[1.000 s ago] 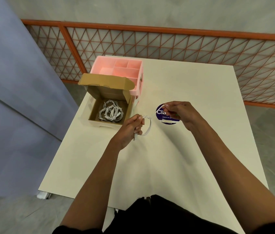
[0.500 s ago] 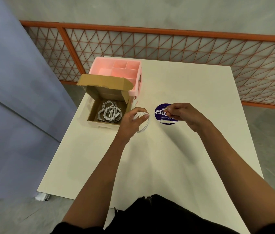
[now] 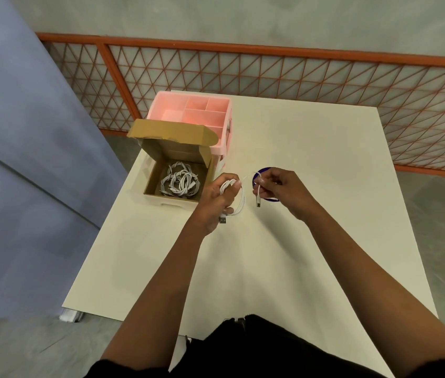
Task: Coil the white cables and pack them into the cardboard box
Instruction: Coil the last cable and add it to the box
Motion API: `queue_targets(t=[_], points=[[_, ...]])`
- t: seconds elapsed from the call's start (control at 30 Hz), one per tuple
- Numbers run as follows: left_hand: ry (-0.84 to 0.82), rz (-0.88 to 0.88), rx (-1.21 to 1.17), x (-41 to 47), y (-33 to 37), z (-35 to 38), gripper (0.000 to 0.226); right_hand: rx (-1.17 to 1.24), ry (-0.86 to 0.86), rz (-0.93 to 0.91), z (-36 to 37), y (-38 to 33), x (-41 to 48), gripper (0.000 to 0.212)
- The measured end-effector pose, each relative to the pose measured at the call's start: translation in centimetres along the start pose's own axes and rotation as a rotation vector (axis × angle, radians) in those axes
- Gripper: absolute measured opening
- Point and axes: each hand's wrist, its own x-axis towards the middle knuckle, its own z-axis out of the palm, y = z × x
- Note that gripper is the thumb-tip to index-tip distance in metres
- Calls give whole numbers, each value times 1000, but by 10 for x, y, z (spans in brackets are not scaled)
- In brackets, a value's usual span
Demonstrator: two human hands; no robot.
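Left hand (image 3: 216, 199) grips a coiled cable (image 3: 239, 203) above the worktop (image 3: 311, 241); right hand (image 3: 280, 186) pinches its free end, beside the box (image 3: 172, 204) of coils (image 3: 180, 181)

Both bare arms reach forward from the lower edge of the view, the left forearm (image 3: 166, 268) angling up and to the right, the right forearm (image 3: 366, 268) angling up and to the left, so the two hands come close together without touching. The left hand (image 3: 214, 199) has its back to the camera, fingers curled, the thumb pressed over the gathered loops of a white cable (image 3: 241, 204) it grips. The right hand (image 3: 284, 188) sits just beside it, wrist bent, fingers bunched and pinching the cable's free end, whose plug hangs below the fingertips.
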Motion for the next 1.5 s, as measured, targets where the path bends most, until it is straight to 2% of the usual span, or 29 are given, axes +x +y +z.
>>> queue_targets(t=[0.2,0.27,0.4,0.63,0.73,0.8,0.93,1.03,1.17,1.23,1.33,1.5], points=[[-5,-4,-43,-1,-3,3,9,241,65,69,20,2,-1,11],[-18,1,-42,0,-3,5,9,342,71,116,26,0,-3,5],[1,23,-25,0,-5,3,7,439,58,230,31,-5,-5,9],[54,17,26,0,-6,0,6,149,-104,288,29,1,-4,12],[85,20,59,0,-7,-1,6,177,-172,289,27,2,-4,16],[96,18,65,1,-6,0,7,165,-216,262,27,3,-6,30],[109,28,41,2,-7,0,8,89,-202,202,27,-2,-7,37],[126,40,74,4,-11,-1,9,-81,-155,166,25,-5,-4,39],[150,57,104,6,-15,1,9,-277,-25,196,28,-7,-1,24],[157,76,121,6,-16,1,10,-317,-72,220,28,-9,1,17],[169,87,133,7,-16,-2,10,-337,-155,253,27,-16,0,18],[164,61,144,8,-18,-7,11,-337,-187,202,29,-21,-3,16]])
